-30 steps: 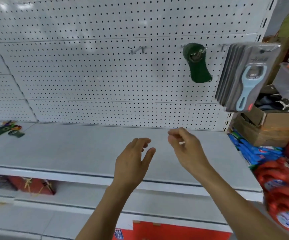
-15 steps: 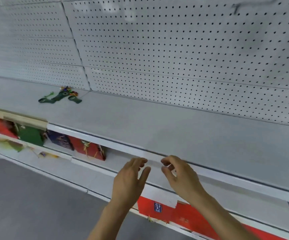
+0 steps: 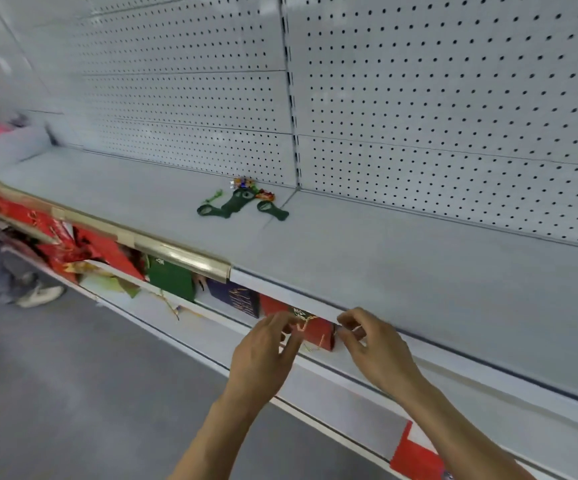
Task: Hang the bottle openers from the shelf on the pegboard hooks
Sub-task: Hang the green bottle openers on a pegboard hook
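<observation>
Several dark green bottle openers [image 3: 237, 204] lie in a small heap on the grey shelf [image 3: 367, 258], close to the white pegboard [image 3: 436, 109] behind it, with small colourful bits beside them. No hooks show on this stretch of pegboard. My left hand [image 3: 263, 355] and my right hand [image 3: 374, 348] hang in front of the shelf's front edge, well below and right of the heap. Both hold nothing, with fingers loosely curled and apart.
Red, green and dark blue boxes [image 3: 235, 299] stand on the lower shelf under a gold rail [image 3: 180, 254]. Another person's legs and a shoe [image 3: 38, 294] are at the far left on the grey floor [image 3: 73, 393].
My view has swung left along the shelf; the hung green opener and packaged openers have left the frame, and the heap on the shelf now sits near the centre. My hands have dropped lower.
</observation>
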Available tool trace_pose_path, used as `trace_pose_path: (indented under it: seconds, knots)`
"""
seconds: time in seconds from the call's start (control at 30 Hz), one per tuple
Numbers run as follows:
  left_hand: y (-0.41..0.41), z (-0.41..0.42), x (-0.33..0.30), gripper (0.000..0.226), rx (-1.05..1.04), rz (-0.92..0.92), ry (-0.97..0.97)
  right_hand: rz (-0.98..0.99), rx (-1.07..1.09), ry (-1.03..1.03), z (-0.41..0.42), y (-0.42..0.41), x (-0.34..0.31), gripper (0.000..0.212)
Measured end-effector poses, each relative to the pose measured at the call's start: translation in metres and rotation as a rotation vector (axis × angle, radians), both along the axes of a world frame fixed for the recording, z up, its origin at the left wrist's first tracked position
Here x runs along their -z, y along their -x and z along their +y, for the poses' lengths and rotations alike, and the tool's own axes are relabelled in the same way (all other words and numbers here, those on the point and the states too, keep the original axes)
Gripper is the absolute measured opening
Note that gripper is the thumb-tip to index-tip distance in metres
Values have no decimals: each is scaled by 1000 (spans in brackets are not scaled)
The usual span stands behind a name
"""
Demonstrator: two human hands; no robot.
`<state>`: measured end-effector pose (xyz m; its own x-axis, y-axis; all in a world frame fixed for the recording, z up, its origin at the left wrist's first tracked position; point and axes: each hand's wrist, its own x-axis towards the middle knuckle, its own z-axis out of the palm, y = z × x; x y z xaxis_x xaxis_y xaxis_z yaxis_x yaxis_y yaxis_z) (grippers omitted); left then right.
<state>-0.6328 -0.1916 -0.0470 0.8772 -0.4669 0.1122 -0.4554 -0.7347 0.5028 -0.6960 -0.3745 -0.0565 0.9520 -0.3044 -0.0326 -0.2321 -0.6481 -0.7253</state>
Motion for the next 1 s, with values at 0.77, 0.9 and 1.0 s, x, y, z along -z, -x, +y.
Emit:
trace_pose_path:
  seconds: [0.77, 0.9, 1.0]
  knots:
    - [-419, 36, 17, 45, -158, 64, -157, 155, -28, 303, 0, -405, 8, 42]
    - [-462, 42, 16, 59, 23, 105, -507, 262, -41, 412, -2, -425, 14, 46]
    - [-469, 37, 15, 45, 96, 26, -662, 265, -73, 555, 1, -428, 13, 30]
